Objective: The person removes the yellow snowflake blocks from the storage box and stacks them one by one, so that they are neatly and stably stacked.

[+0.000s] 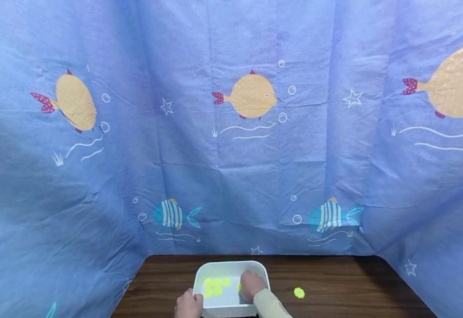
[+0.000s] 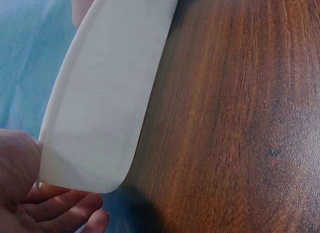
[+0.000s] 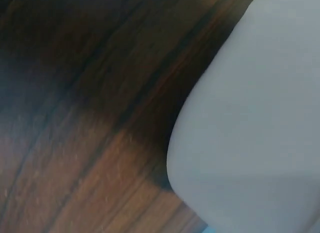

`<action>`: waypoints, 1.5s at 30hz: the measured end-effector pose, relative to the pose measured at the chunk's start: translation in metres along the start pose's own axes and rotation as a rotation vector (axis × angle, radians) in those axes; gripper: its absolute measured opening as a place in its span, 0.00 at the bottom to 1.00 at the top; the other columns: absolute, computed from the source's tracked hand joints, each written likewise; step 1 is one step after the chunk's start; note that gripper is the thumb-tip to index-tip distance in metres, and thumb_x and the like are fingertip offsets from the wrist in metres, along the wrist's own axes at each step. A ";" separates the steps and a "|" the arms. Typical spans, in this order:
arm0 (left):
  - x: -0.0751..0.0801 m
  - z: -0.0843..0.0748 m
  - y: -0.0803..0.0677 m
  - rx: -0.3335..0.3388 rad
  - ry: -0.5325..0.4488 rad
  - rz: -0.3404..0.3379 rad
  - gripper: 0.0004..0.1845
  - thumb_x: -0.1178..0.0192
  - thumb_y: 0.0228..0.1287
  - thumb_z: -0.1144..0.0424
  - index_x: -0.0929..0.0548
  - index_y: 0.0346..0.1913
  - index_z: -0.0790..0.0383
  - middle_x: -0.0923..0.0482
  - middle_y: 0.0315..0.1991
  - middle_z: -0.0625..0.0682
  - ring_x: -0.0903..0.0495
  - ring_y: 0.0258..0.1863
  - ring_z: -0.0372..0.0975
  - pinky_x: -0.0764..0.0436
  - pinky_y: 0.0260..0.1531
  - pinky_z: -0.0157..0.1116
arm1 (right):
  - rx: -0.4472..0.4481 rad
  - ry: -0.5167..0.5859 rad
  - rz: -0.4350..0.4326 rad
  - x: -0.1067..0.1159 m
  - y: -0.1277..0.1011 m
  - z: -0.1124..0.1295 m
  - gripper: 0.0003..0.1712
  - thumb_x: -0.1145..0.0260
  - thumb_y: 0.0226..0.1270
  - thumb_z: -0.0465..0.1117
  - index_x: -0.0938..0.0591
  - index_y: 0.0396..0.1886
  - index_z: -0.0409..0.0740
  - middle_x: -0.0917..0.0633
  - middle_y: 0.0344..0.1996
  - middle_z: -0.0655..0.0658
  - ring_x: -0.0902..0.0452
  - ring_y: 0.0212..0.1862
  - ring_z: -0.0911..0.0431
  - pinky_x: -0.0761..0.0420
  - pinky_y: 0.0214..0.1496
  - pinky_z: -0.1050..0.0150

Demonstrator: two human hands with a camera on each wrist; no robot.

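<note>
The white tub [image 1: 231,268] sits on the wooden table [image 1: 335,274], at its near edge and about midway across. My left hand [image 1: 189,304] grips the tub's near left corner, fingers curled round the rim; the left wrist view shows those fingers [image 2: 60,208] under the tub's outer wall [image 2: 105,108]. My right hand [image 1: 252,285] is down inside the tub on its right side, knuckles up; I cannot tell whether it is pinching anything, since the fingertips are hidden. Several yellow-green discs [image 1: 214,286] lie on the tub's floor, clustered left of my right hand. One more disc [image 1: 299,293] lies out on the table, right of the tub and apart from it. The right wrist view shows only the tub's rounded corner [image 3: 250,143] against the dark wood [image 3: 75,143]. Behind the table hangs a blue cloth [image 1: 231,132] printed with fish.
</note>
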State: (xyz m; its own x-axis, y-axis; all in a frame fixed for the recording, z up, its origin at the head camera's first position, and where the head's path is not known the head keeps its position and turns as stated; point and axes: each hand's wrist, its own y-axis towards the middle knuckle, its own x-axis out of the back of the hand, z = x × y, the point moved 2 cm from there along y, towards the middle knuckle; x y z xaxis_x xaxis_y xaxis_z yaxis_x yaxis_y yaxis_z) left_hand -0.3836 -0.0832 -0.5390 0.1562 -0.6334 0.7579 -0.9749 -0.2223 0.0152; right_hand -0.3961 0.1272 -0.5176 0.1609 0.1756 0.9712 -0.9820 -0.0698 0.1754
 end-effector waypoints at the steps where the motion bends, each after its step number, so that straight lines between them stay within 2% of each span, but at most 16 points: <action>1: 0.000 0.000 -0.001 -0.002 0.000 -0.008 0.13 0.50 0.54 0.62 0.22 0.34 0.70 0.21 0.27 0.62 0.21 0.27 0.52 0.26 0.28 0.48 | -0.033 0.028 0.020 -0.002 0.000 -0.001 0.11 0.35 0.40 0.37 0.29 0.10 0.47 0.29 0.17 0.49 0.33 0.20 0.54 0.28 0.25 0.58; 5: -0.002 0.001 -0.003 -0.019 0.007 -0.035 0.11 0.49 0.53 0.62 0.22 0.32 0.68 0.21 0.27 0.63 0.22 0.26 0.53 0.27 0.27 0.49 | -0.100 0.146 0.077 -0.007 -0.001 -0.005 0.12 0.34 0.38 0.34 0.30 0.09 0.46 0.29 0.12 0.50 0.36 0.17 0.55 0.32 0.22 0.62; 10: -0.003 0.001 -0.004 -0.028 0.009 -0.030 0.11 0.49 0.53 0.62 0.22 0.32 0.68 0.21 0.27 0.63 0.22 0.26 0.52 0.27 0.27 0.49 | -0.137 0.243 0.125 -0.010 -0.001 -0.008 0.11 0.32 0.35 0.34 0.28 0.10 0.44 0.28 0.11 0.49 0.36 0.16 0.56 0.35 0.21 0.64; 16: -0.002 -0.001 -0.004 -0.008 0.000 -0.015 0.11 0.49 0.54 0.62 0.22 0.31 0.68 0.21 0.27 0.63 0.22 0.26 0.52 0.26 0.27 0.48 | -0.131 0.279 0.075 -0.006 -0.002 -0.007 0.14 0.28 0.31 0.33 0.27 0.13 0.45 0.26 0.13 0.50 0.34 0.18 0.55 0.33 0.20 0.61; 20: 0.000 -0.003 -0.005 -0.010 -0.010 -0.018 0.12 0.50 0.54 0.62 0.22 0.32 0.69 0.21 0.27 0.63 0.22 0.26 0.52 0.26 0.27 0.48 | -0.122 0.272 0.032 -0.003 0.000 -0.008 0.14 0.29 0.32 0.32 0.25 0.19 0.46 0.23 0.18 0.50 0.31 0.21 0.55 0.29 0.23 0.58; 24: 0.001 -0.004 -0.006 -0.016 -0.008 -0.027 0.12 0.50 0.53 0.62 0.23 0.32 0.69 0.21 0.27 0.63 0.22 0.25 0.52 0.26 0.27 0.48 | -0.097 0.276 -0.001 -0.003 0.000 -0.009 0.12 0.31 0.32 0.31 0.24 0.17 0.48 0.23 0.17 0.51 0.31 0.20 0.57 0.29 0.22 0.59; 28: 0.001 -0.004 -0.006 -0.017 -0.004 -0.027 0.12 0.50 0.53 0.62 0.22 0.32 0.69 0.21 0.27 0.64 0.22 0.26 0.53 0.26 0.27 0.49 | -0.046 0.337 -0.033 -0.001 0.001 -0.010 0.11 0.31 0.37 0.32 0.24 0.15 0.49 0.25 0.16 0.55 0.33 0.19 0.61 0.33 0.22 0.65; 31: 0.001 -0.003 -0.005 -0.020 -0.007 -0.024 0.13 0.50 0.54 0.62 0.22 0.33 0.70 0.21 0.28 0.64 0.22 0.26 0.52 0.26 0.27 0.49 | -0.016 0.421 -0.054 0.007 0.004 -0.014 0.10 0.30 0.43 0.34 0.23 0.17 0.49 0.26 0.16 0.56 0.35 0.20 0.63 0.34 0.23 0.67; 37: 0.000 -0.002 -0.002 -0.043 -0.010 -0.027 0.13 0.50 0.53 0.62 0.22 0.33 0.70 0.21 0.27 0.64 0.22 0.25 0.51 0.26 0.26 0.48 | -0.009 0.571 -0.112 0.039 0.013 -0.039 0.04 0.30 0.52 0.38 0.19 0.23 0.47 0.20 0.19 0.54 0.28 0.22 0.63 0.28 0.24 0.68; 40: 0.001 -0.001 -0.001 -0.047 -0.005 -0.031 0.13 0.50 0.53 0.62 0.22 0.33 0.70 0.21 0.27 0.64 0.22 0.25 0.51 0.26 0.26 0.48 | -0.034 0.627 -0.103 0.055 0.017 -0.060 0.03 0.32 0.55 0.38 0.18 0.25 0.46 0.19 0.21 0.52 0.25 0.22 0.62 0.25 0.23 0.68; 45: 0.002 -0.001 0.000 -0.031 -0.002 0.002 0.14 0.51 0.54 0.62 0.22 0.35 0.71 0.21 0.28 0.64 0.21 0.27 0.52 0.25 0.29 0.49 | -0.095 0.685 -0.116 0.076 0.014 -0.102 0.03 0.33 0.57 0.38 0.18 0.28 0.43 0.17 0.23 0.47 0.22 0.21 0.58 0.23 0.23 0.66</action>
State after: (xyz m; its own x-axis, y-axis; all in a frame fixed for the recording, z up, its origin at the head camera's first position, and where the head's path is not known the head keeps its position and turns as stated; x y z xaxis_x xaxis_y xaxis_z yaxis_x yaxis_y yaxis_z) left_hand -0.3831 -0.0836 -0.5365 0.1549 -0.6351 0.7567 -0.9795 -0.1985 0.0339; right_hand -0.4076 0.2396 -0.4574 0.1975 0.7580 0.6217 -0.9717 0.0674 0.2264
